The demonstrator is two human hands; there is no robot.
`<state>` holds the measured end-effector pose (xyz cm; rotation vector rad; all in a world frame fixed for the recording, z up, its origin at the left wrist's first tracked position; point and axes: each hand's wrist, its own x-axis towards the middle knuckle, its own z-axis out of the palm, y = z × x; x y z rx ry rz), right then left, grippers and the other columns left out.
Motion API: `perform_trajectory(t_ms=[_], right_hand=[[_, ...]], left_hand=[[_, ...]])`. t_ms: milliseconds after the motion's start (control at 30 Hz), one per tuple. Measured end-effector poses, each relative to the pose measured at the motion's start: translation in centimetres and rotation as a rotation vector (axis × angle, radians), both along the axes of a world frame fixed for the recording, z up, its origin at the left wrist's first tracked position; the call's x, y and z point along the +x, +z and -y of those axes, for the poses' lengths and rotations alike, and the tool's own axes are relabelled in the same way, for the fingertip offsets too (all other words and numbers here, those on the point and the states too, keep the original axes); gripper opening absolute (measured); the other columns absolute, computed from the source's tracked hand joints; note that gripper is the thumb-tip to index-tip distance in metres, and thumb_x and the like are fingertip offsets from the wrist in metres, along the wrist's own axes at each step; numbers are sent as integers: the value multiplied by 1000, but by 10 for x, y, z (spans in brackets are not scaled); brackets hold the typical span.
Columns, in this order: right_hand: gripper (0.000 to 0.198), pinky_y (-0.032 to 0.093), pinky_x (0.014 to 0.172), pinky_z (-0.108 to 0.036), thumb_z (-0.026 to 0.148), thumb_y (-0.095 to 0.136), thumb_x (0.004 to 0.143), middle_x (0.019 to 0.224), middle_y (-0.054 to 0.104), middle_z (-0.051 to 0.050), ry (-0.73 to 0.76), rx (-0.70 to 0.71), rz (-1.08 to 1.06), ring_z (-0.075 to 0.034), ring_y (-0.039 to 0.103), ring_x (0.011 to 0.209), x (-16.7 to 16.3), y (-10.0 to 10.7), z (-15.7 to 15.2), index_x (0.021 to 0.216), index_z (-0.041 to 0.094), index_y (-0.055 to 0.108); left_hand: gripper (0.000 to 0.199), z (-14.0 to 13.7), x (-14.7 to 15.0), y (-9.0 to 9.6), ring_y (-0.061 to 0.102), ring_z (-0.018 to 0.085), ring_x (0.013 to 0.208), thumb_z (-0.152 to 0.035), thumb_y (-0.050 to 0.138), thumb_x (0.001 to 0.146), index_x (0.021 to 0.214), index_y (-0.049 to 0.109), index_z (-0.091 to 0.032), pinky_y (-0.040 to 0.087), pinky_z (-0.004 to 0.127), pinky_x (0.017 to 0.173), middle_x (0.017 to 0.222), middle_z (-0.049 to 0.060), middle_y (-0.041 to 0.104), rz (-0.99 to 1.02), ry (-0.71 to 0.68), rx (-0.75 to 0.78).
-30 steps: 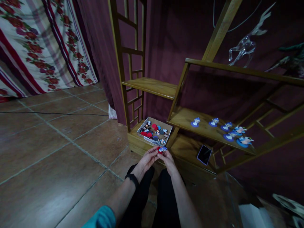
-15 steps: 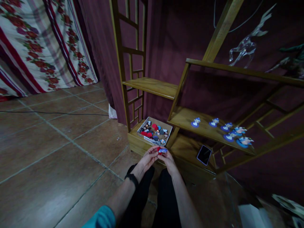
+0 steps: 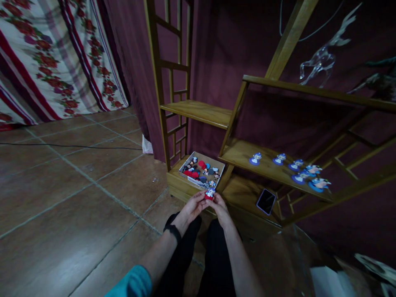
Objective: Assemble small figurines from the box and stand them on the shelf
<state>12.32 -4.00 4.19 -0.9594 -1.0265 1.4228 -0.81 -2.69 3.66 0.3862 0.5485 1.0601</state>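
I hold one small figurine (image 3: 210,192) between my two hands, just in front of the near edge of a box. It stands upright, white with a purple-blue top, on one red base. My left hand (image 3: 194,205) pinches it from one side and my right hand (image 3: 219,205) from the other, the fingers of both drawn in narrow around it. One dark band (image 3: 173,232) circles my left wrist.

The one shallow, pale-walled box (image 3: 217,163) is crowded with more little figures and flat discs in red, blue and dark grey, too jumbled for me to count. To its right, six figurines (image 3: 255,159) stand on one smooth, glossy wooden shelf (image 3: 238,153): four purple and white on purple bases, two bluer ones at the far right end. Below them lies one phone (image 3: 266,201), a dark rectangle with a pale purple edge. Higher up stands one clear, glassy deer (image 3: 320,60), and at the far left hangs one cloth (image 3: 46,62) with stripes and red flowers above the tiled floor (image 3: 102,206).

Half a second ago the figurine lay sideways in my fingers, red base to the left; now its base is underneath, while the six on the shelf stay in place
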Motion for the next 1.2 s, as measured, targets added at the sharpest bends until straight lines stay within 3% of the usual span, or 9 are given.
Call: perform_trajectory(t_ms=[200, 533, 867, 1200], right_hand=[[46, 42, 88, -38, 33, 74, 59, 97, 66, -3, -22, -22, 31, -22, 59, 92, 1, -3, -1, 102, 22, 60], [46, 42, 89, -37, 42, 69, 64, 106, 64, -4, -80, -86, 49, -23, 56, 100, 5, -11, -2, 105, 22, 61], [43, 43, 87, -35, 39, 71, 63, 100, 65, -4, -57, -52, 25, -21, 58, 95, 4, -7, -2, 101, 21, 62], [49, 45, 86, -36, 41, 70, 62, 107, 64, -5, -51, -93, -17, -23, 57, 99, 3, -8, -2, 106, 21, 61]], left_hand=[[19, 0, 0, 0, 65, 21, 88, -13, 56, 79, 98, 57, -10, 51, 32, 80, 94, 14, 66, 2, -3, -11], [10, -3, 1, -4, 65, 20, 86, -18, 54, 81, 86, 57, -10, 47, 37, 88, 87, 13, 66, 49, 24, -61], [11, -2, 1, 0, 63, 22, 93, -21, 56, 80, 86, 57, -11, 48, 36, 86, 92, 14, 66, 23, 1, -75], [17, -2, 1, 0, 64, 19, 89, -17, 57, 80, 95, 57, -10, 47, 34, 87, 93, 12, 66, 20, 39, -38]])
